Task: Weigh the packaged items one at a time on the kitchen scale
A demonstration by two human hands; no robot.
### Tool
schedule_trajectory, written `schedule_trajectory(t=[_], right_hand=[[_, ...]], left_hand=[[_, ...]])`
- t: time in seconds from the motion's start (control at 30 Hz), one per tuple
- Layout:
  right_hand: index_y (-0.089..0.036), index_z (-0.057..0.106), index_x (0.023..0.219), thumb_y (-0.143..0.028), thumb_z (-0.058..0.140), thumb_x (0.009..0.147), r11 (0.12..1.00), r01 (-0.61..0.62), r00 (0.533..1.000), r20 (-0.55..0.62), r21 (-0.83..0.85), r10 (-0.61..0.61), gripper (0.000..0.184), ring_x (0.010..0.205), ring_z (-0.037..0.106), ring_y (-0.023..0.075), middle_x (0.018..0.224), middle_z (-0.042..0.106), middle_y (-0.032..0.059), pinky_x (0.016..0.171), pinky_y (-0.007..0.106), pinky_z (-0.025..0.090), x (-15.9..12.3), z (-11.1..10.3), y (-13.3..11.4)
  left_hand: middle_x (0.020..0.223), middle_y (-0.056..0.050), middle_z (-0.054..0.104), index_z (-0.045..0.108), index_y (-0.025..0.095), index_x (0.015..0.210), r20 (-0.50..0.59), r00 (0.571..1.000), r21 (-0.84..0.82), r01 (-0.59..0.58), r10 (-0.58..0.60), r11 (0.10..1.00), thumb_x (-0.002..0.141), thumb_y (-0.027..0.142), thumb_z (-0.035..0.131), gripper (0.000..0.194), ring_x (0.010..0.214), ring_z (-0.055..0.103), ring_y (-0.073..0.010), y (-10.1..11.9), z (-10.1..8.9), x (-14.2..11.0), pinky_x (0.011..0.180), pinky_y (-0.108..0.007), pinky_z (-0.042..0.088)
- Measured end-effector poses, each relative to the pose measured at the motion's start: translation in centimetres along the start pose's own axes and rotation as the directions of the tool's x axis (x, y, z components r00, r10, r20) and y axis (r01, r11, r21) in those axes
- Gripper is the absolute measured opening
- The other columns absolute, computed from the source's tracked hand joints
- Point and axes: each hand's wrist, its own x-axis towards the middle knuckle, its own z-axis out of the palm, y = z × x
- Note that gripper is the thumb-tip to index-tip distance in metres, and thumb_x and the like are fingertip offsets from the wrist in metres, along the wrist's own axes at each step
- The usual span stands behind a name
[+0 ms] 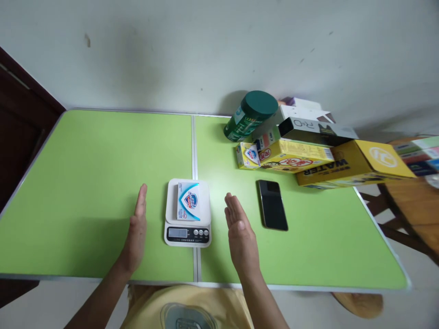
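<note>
A: From the head view, where are the hands?

B: Both hover flat and open above the green surface (96,183), palms turned inward. The left hand (136,233) has its fingers straight and together, holding nothing; the right hand (240,230) is the same, grip spread and empty.

A: And what sits between them?

B: A small white kitchen scale (188,213), with a boxed soap bar (188,201) lying flat on its platform. The scale is just to the right of the left hand and just to the left of the right one, touching neither.

A: How would the soap box handle?

B: I judge it light and fairly stiff, thin cardboard around a solid bar, so not fragile. Its printed face looks smooth, maybe a little slick. The long side edges are free, so a pinch across its width from above seems the best hold.

A: And the scale?

B: Light plastic, rigid; better held by its two side edges than by the platform, which probably gives under pressure.

A: Anything else close by?

B: A black phone (272,204) lies face up just right of the right hand. Farther beyond it are stacked cartons, a yellow box (356,167) among them, a second soap box (247,155) and a green-lidded jar (250,116).
</note>
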Motion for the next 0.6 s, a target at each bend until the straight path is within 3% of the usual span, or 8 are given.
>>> schedule_trajectory(t=[0.33,0.6], right_hand=[[-0.032,0.048,0.137,-0.055,0.047,0.091,0.998,-0.046,0.998,0.034,0.042,0.045,0.051,0.142,0.031,0.0250,0.151,0.040,0.0018,0.119,0.049,0.021,0.0,0.7,-0.1],[-0.032,0.049,0.136,-0.054,0.049,0.090,0.988,-0.119,0.987,0.122,0.097,0.107,0.051,0.141,0.033,0.0249,0.150,0.042,0.0017,0.118,0.048,0.024,0.0,2.3,1.1]], left_hand=[[0.161,0.005,0.010,0.020,0.030,0.151,0.109,0.993,-0.061,0.046,-0.040,0.997,0.085,0.074,0.020,0.079,0.148,0.004,-0.0184,0.7,1.2,-0.1,0.120,-0.033,0.002],[0.160,0.003,0.014,0.020,0.029,0.151,0.264,0.961,-0.130,0.120,-0.082,0.984,0.090,0.067,0.017,0.073,0.147,0.010,-0.0174,0.1,2.9,-0.5,0.120,-0.033,0.008]])
